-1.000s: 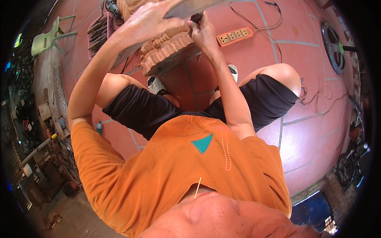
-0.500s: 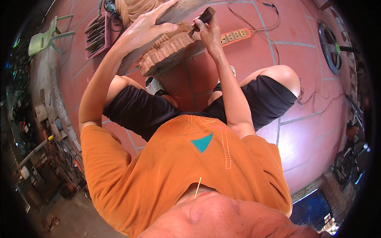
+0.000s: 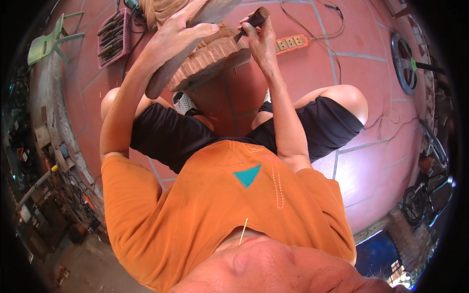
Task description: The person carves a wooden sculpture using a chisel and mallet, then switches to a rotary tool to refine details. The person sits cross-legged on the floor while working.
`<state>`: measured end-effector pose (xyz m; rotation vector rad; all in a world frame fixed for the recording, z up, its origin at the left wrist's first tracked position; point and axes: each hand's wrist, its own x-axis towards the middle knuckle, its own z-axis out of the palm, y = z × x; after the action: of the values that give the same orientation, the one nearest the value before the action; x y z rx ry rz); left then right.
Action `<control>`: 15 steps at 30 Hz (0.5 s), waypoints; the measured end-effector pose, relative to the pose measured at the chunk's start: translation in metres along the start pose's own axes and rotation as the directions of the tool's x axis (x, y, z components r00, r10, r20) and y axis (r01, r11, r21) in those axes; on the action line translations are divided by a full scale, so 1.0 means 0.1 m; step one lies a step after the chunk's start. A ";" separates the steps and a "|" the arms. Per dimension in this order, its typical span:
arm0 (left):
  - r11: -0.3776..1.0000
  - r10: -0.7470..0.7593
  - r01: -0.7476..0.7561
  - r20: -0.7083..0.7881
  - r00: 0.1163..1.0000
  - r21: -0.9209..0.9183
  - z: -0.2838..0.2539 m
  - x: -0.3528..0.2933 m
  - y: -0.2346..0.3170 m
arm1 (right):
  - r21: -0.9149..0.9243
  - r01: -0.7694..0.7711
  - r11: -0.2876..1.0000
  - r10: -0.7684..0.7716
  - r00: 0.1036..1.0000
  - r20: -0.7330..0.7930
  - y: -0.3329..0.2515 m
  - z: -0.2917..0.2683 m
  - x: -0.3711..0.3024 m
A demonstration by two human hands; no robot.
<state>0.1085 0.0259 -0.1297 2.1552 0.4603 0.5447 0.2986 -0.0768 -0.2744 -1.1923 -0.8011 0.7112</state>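
Observation:
My right hand [image 3: 264, 41] is closed round the dark handle of a chisel [image 3: 259, 16]. The chisel slants down to the left, its blade tip meeting the upper face of a carved wood block [image 3: 210, 62] with a ridged edge. Over the block's left end, my left hand [image 3: 181, 40] grips a long, dark wooden bar [image 3: 168, 73], its thumb lying across the bar. The bar runs from near my left knee up past the block; part of it is hidden under the hand.
Behind the block lies a larger carved wood piece [image 3: 159, 10]. A pink basket of tools [image 3: 114, 39] and a green plastic chair [image 3: 46, 43] stand at the left. An orange power strip [image 3: 292, 44] with a cable is right of my right hand. A black wheel-like ring [image 3: 403, 62] is farther right.
The wooden bar shows more of its length and now crosses in front of the block's left end. My right hand keeps the chisel on the block, nearly unmoved. The view has shifted slightly.

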 end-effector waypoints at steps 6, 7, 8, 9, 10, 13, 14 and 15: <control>0.955 -0.278 0.284 0.066 0.958 -0.092 0.01 -0.03 0.20 | -0.009 -0.045 0.999 0.045 0.999 0.002 -0.06 0.01 -0.02; 0.947 -0.303 0.310 0.091 0.949 -0.082 0.00 -0.02 0.21 | -0.034 -0.050 0.998 0.050 0.999 0.002 -0.06 0.01 -0.02; 0.939 -0.328 0.337 0.115 0.938 -0.071 -0.03 0.00 0.23 | -0.058 -0.056 0.997 0.056 0.998 0.002 -0.07 0.02 -0.02; 0.930 -0.353 0.363 0.139 0.925 -0.059 -0.05 0.00 0.25 | -0.082 -0.061 0.995 0.062 0.998 0.003 -0.09 0.02 -0.02; 0.968 -0.238 0.243 0.090 0.967 -0.054 -0.02 0.00 0.19 | -0.101 -0.062 0.993 0.063 0.998 0.003 -0.10 0.03 -0.03; 1.000 -0.010 0.010 0.001 1.000 -0.017 0.03 -0.01 0.08 | -0.187 -0.047 0.981 0.049 0.999 0.004 -0.15 0.09 -0.06; 1.000 -0.024 0.024 0.013 1.000 -0.013 0.04 0.00 0.13 | -0.236 -0.037 0.971 0.037 0.999 -0.004 -0.15 0.09 -0.07; 0.999 -0.039 0.039 0.025 0.999 -0.009 0.03 0.00 0.17 | -0.284 -0.027 0.958 0.025 1.000 -0.010 -0.15 0.10 -0.07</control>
<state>0.1123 0.0140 -0.1173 2.1370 0.4844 0.4970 0.2875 -0.0811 -0.2596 -1.4655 -0.9050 0.6268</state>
